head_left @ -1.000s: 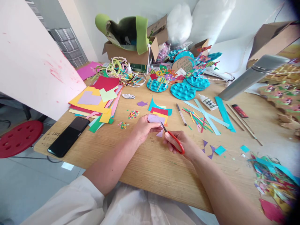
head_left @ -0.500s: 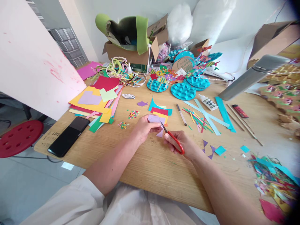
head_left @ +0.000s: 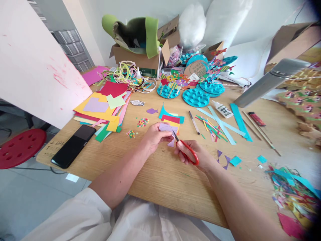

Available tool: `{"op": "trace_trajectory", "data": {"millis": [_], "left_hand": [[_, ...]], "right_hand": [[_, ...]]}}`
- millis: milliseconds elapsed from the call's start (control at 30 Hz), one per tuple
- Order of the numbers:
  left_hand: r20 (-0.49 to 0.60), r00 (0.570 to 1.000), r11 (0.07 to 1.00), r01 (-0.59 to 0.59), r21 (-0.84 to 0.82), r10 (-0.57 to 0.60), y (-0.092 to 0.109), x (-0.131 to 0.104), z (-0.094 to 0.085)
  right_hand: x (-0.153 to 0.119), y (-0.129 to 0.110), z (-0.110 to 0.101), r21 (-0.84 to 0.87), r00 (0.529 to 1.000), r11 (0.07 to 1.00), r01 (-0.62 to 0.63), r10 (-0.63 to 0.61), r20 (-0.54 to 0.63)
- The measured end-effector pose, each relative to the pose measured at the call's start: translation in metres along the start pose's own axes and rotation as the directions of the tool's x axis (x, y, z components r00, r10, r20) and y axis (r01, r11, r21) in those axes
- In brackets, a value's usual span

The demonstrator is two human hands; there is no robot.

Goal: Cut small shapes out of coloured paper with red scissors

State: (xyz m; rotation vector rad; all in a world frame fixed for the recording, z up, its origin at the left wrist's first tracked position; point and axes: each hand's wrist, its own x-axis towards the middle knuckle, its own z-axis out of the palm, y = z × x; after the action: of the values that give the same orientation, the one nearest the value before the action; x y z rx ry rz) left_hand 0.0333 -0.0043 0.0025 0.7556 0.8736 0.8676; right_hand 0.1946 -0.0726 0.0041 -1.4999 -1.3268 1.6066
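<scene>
- Left hand point(head_left: 155, 136): pinching lavender paper point(head_left: 167, 127) between thumb and fingers; curved drawn line visible on paper.
- Right hand point(head_left: 202, 157): gripping red-handled scissors point(head_left: 185, 144); blades meet right part of lavender paper. Blade opening: too small to tell.
- Red card point(head_left: 171, 118): on worktop point(head_left: 160, 180), just beyond lavender paper.
- Purple fish cutout point(head_left: 151, 111): flat, beyond left hand.
- Pen point(head_left: 194, 123): right of red card.
- Purple offcuts point(head_left: 227, 162): on worktop, right of right hand.
</scene>
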Motion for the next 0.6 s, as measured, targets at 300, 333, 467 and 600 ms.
{"op": "trace_trajectory", "data": {"millis": [300,333,467,600], "left_hand": [[0.026,1.000,1.000,-0.001,0.019,0.000,-0.0014,-0.0002,-0.0009],[0.029,1.000,1.000,0.000,0.019,-0.001,-0.0014,-0.0001,-0.0010],[0.030,1.000,1.000,0.004,0.019,-0.004,-0.0015,0.0002,-0.0014],[0.033,0.999,1.000,-0.001,0.016,0.000,-0.0023,0.0003,-0.0017]], "right_hand": [[0.0014,0.0000,0.0006,0.000,1.000,1.000,-0.009,0.009,-0.010],[0.0014,-0.0003,0.0006,-0.001,1.000,1.000,-0.012,0.012,-0.013],[0.0011,-0.0013,0.0009,0.007,1.000,1.000,-0.019,0.020,-0.020],[0.0012,-0.0015,0.0010,0.016,0.999,0.999,-0.032,0.033,-0.021]]}}
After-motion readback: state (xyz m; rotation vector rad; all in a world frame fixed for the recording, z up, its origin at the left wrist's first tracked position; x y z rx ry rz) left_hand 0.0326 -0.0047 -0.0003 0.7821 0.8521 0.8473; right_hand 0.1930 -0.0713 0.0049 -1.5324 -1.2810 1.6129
